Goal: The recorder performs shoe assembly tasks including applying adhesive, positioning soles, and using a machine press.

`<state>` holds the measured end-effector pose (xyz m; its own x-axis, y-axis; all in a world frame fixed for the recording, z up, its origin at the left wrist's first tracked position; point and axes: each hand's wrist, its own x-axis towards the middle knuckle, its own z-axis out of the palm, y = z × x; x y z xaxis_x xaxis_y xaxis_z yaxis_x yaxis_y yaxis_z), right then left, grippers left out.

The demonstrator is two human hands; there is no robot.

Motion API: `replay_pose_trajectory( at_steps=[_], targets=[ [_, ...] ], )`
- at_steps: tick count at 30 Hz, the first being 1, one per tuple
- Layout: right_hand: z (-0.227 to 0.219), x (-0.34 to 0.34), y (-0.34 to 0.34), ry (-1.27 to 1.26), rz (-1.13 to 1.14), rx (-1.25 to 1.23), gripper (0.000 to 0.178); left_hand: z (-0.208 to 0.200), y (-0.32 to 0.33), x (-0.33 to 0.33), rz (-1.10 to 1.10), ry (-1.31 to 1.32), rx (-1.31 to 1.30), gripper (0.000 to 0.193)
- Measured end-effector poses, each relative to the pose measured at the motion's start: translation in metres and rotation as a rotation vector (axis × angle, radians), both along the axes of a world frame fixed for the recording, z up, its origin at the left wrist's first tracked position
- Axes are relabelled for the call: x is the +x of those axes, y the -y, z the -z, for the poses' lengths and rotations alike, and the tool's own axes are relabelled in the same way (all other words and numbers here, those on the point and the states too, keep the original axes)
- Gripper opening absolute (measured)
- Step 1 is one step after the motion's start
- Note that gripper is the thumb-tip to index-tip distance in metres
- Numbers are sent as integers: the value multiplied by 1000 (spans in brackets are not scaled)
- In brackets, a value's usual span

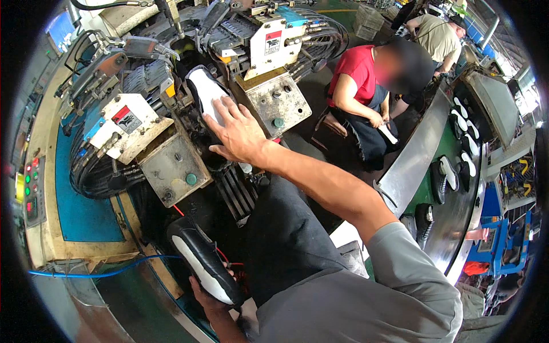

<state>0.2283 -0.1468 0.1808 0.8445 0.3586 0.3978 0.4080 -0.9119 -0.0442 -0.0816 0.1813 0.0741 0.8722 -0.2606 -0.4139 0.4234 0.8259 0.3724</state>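
Note:
My right hand lies with its fingers spread on the white underside of a shoe upper, which sits bottom up in the shoe machine between its two clamp heads. At the lower left, my left hand grips a black shoe upper with a white underside. That upper is tilted, white side toward me, beside my thigh. Part of the left hand is hidden behind it.
Flanking the held shoe are two metal boxes with green buttons, the left box and the right box. A control panel stands far left. On the right, a green conveyor carries several shoes. A person in red sits near it, holding a shoe.

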Motion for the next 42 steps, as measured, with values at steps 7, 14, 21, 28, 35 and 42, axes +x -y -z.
replay_pose_trajectory(
  at_steps=[7,14,21,28,35,42],
  targets=[
    [-17,8,-11,-50,40,-73,82,17,30,19,45,-131,217,98],
    [-35,99,-21,-57,51,-43,78,35,45,63,104,-219,197,92],
    [-57,170,-20,-133,3,28,75,31,67,118,15,-341,334,85],
    [-71,164,-39,-80,62,-31,72,38,62,138,90,-340,382,82],
    [-78,163,-33,-65,44,118,75,-22,90,163,173,259,692,80],
    [34,-23,-33,-638,19,859,97,-59,113,136,188,305,935,91]
  ],
)
